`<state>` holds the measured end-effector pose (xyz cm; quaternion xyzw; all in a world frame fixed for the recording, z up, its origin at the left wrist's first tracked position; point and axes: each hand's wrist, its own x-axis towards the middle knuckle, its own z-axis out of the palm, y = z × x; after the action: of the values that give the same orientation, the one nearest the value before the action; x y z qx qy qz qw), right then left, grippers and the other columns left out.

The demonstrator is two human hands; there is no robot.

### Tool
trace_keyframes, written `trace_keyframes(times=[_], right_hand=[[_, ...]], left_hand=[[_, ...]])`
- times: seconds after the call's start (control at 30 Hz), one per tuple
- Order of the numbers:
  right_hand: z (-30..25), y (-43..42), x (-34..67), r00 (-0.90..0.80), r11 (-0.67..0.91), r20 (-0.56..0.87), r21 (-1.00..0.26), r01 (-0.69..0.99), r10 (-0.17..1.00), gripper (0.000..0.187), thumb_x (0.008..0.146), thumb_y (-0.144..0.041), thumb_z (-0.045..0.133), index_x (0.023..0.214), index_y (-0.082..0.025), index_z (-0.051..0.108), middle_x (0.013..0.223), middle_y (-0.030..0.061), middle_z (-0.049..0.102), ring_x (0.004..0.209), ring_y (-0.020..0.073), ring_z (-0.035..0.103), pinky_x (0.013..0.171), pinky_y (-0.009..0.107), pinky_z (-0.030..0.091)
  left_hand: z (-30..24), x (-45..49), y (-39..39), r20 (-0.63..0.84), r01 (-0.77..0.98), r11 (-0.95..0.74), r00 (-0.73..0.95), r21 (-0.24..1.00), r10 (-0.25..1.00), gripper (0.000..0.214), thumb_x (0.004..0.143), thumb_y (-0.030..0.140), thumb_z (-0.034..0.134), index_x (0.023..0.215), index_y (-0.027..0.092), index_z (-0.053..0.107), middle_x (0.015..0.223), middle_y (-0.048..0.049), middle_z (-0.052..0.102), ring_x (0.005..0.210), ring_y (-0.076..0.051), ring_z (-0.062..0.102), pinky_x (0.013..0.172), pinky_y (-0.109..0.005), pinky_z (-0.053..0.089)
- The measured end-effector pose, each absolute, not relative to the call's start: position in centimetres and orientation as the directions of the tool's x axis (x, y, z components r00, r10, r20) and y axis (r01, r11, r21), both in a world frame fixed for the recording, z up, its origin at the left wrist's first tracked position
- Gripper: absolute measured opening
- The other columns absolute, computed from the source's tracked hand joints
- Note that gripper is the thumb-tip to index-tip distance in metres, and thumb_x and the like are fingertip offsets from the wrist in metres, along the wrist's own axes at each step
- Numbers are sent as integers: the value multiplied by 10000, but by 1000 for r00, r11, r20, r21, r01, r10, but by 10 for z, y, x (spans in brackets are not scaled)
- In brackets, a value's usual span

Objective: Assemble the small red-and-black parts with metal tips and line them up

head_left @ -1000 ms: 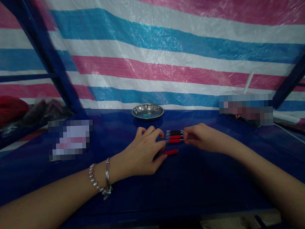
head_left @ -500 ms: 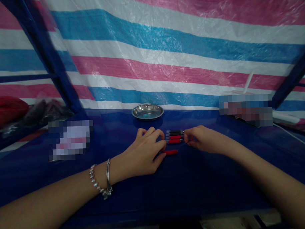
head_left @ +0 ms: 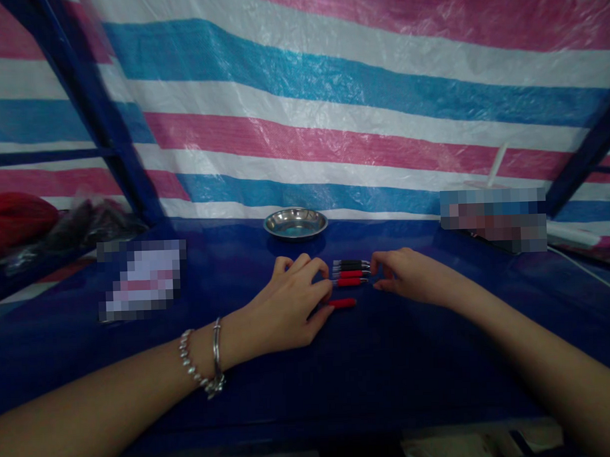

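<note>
Three pens (head_left: 351,272), one black and two red, lie side by side in a short row on the blue table (head_left: 310,381). A separate red pen (head_left: 343,303) lies just in front of them. My left hand (head_left: 288,306), with bracelets on the wrist, is curled at the left ends of the pens, and its thumb and forefinger close on the end of the separate red pen. My right hand (head_left: 411,278) rests just right of the row, fingers loosely bent and apart, a small gap from the pen tips, holding nothing.
A shallow metal dish (head_left: 295,223) stands behind the pens by the striped tarp wall (head_left: 331,121). A blurred flat item (head_left: 141,277) lies at the left and another (head_left: 492,215) at the back right. Dark bags (head_left: 85,226) and a blue post (head_left: 101,122) are at the far left.
My right hand has let go of the right ends of the row of pens and drawn back slightly to the right. The left hand has stayed where it was.
</note>
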<state>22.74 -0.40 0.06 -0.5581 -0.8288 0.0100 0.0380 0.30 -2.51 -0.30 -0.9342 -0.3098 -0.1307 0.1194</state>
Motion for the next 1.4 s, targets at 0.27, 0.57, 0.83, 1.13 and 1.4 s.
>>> trace_keyframes(times=[0.27,0.57,0.83,1.13,1.4], right_hand=[[1,-3,228,-382,384,40,-76,920,923,168,712,-241,548,876,-209,568,771,40,591,674,156,543,577,238,357],[-3,-6,217,-504,532,204,-117,838,839,164,751,-249,533,900,-183,558,869,70,553,818,180,521,701,277,378],[-10,-3,214,-522,558,217,-164,814,825,135,765,-203,514,885,-175,568,860,64,541,808,165,512,715,279,375],[-12,-2,212,-529,572,243,-159,805,813,102,784,-182,484,846,-158,562,845,62,538,799,161,500,705,277,379],[-7,-10,206,-570,647,340,-182,740,748,113,812,-179,444,855,-146,544,845,66,521,808,155,488,718,280,394]], left_hand=[[-3,3,-25,325,628,-766,760,-141,563,145,809,294,473,843,167,532,1012,-67,479,897,-221,418,720,-365,288],[-2,4,-24,407,641,-762,723,-91,559,174,848,245,412,790,169,557,964,-42,514,858,-191,432,720,-357,266],[-2,4,-23,463,694,-716,659,-73,593,244,857,285,405,729,168,577,888,-32,543,828,-187,444,733,-374,253],[-4,5,-23,502,710,-704,620,-32,603,93,831,194,428,814,167,515,921,-19,536,841,-178,461,734,-354,256],[-5,5,-22,502,730,-682,602,-31,621,139,831,230,455,956,182,487,984,-32,524,887,-198,454,715,-339,267]])
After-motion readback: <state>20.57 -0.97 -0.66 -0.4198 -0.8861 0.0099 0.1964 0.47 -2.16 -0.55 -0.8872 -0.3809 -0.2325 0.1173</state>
